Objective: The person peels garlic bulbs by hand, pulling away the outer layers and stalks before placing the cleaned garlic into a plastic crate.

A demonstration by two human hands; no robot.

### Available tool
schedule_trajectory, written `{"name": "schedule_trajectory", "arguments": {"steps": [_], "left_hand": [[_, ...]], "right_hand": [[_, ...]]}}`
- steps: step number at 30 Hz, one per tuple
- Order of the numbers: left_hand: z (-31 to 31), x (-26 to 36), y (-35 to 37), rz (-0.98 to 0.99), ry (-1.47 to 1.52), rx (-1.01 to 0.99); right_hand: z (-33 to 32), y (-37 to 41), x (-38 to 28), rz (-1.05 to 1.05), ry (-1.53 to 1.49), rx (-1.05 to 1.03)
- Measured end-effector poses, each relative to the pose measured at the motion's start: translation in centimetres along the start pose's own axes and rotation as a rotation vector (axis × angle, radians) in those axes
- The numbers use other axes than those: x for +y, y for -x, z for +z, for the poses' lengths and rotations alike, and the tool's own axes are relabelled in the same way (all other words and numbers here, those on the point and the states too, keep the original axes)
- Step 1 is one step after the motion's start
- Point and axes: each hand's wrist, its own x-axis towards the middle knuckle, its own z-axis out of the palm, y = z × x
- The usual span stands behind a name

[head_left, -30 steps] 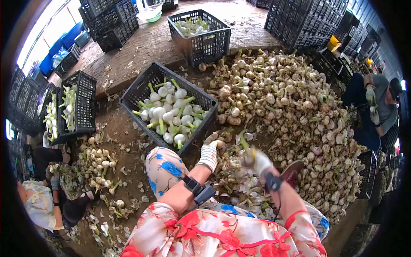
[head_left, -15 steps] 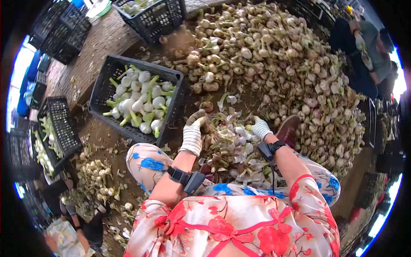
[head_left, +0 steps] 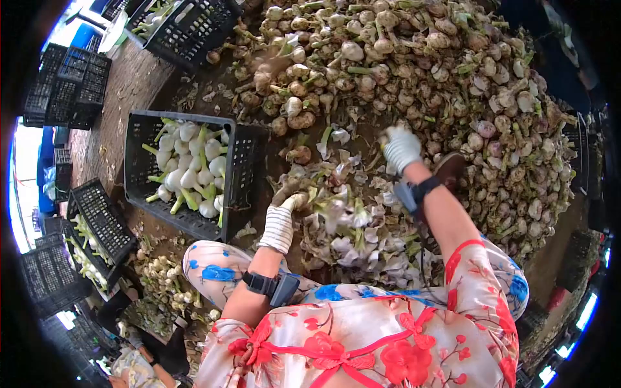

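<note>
My left hand (head_left: 283, 213), in a striped glove with dirty fingertips, is closed at the left edge of a heap of loose garlic skins (head_left: 362, 236); what it holds, if anything, I cannot make out. My right hand (head_left: 400, 147), gloved too and slightly blurred, is over bare ground at the near edge of the big pile of unpeeled garlic (head_left: 414, 71); its fingers are smeared. Left of my hands, a tilted black crate (head_left: 239, 174) holds clean white garlic bulbs (head_left: 191, 161) with green stems.
Another black crate (head_left: 194, 32) stands at the upper left, near stacked empty crates (head_left: 68, 84). More crates (head_left: 103, 220) and a small garlic pile (head_left: 165, 278) are at the left. A co-worker's arm (head_left: 145, 352) shows at lower left. My shoe (head_left: 449, 171) is beside the big pile.
My right hand has moved up and forward from the skins toward the big pile. My left hand is slightly lower and further left in view. The whole view has shifted.
</note>
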Motion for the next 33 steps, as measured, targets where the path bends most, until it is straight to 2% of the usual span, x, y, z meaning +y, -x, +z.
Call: {"name": "schedule_trajectory", "arguments": {"steps": [1, 2, 3, 6, 8, 9, 11, 12, 13, 15, 16, 17, 19, 21, 22, 23, 25, 27, 31, 33], "left_hand": [[-0.1, -0.2, -0.3, 0.002, -0.012, 0.005], [-0.4, -0.7, -0.8, 0.026, -0.069, 0.028], [-0.9, -1.2, -1.3, 0.049, -0.128, 0.054], [-1.3, -1.9, -1.9, 0.038, -0.161, 0.058], [-1.3, -2.2, -2.3, 0.021, -0.165, 0.059], [-1.0, -2.2, -2.2, 0.005, -0.203, 0.057], [-0.9, -2.3, -1.9, -0.013, -0.236, 0.05], [-0.9, -2.3, -1.9, -0.012, -0.216, 0.013], [-0.6, -2.1, -1.7, -0.007, -0.193, -0.019], [1.4, -1.5, -1.1, 0.188, -0.29, -0.094], [3.7, -0.4, 0.3, 0.26, -0.218, -0.174], [4.3, -0.5, -0.5, 0.424, -0.301, -0.246], [6.7, 1.3, 0.3, 0.623, -0.377, -0.359], [6.5, 1.2, 0.5, 0.529, -0.075, -0.316], [5.8, 1.4, 0.7, 0.598, -0.224, -0.306], [5.3, 1.1, 1.4, 0.613, -0.218, -0.303], [5.3, 1.0, 4.0, 0.489, -0.125, -0.412], [4.7, 0.4, 5.1, 0.474, -0.115, -0.412], [3.8, 1.6, 9.1, 0.321, -0.131, -0.498], [3.3, 0.5, 8.6, 0.442, -0.192, -0.509]], "right_hand": [[-1.3, -1.2, 0.9, 0.01, 0.141, -0.01], [-2.3, -2.2, 1.5, 0.058, 0.244, -0.159], [-0.7, -3.7, 2.9, 0.113, 0.248, -0.249], [2.1, -6.4, 4.2, 0.223, 0.164, -0.338], [3.0, -6.4, 4.4, 0.503, -0.252, -0.188], [2.4, -5.9, 4.6, 0.505, -0.256, -0.187], [0.2, -4.0, 5.2, 0.13, -0.056, -0.185], [0.4, -3.6, 5.2, 0.129, -0.048, -0.178], [1.2, -3.3, 4.8, 0.038, -0.441, -0.131], [2.4, -2.5, 3.2, -0.174, -1.231, -0.046], [2.4, -1.3, 1.3, -0.224, -1.598, -0.296], [2.2, 0.5, -1.6, -0.266, -1.95, -0.573], [-5.7, 7.8, -8.0, -0.083, -2.061, -0.751], [-6.8, 9.8, -9.4, -0.062, -1.863, -0.708], [-6.1, 9.7, -9.7, -0.317, -1.583, -0.269], [-6.4, 9.7, -9.5, -0.375, -1.401, -0.138], [-8.4, 11.3, -9.8, -0.417, -1.252, -0.277], [-10.5, 13.0, -9.9, -0.435, -1.196, -0.387], [-11.6, 15.9, -9.9, -0.375, -1.29, -0.542], [-11.6, 16.8, -9.5, -0.454, -1.195, -0.478]]}}
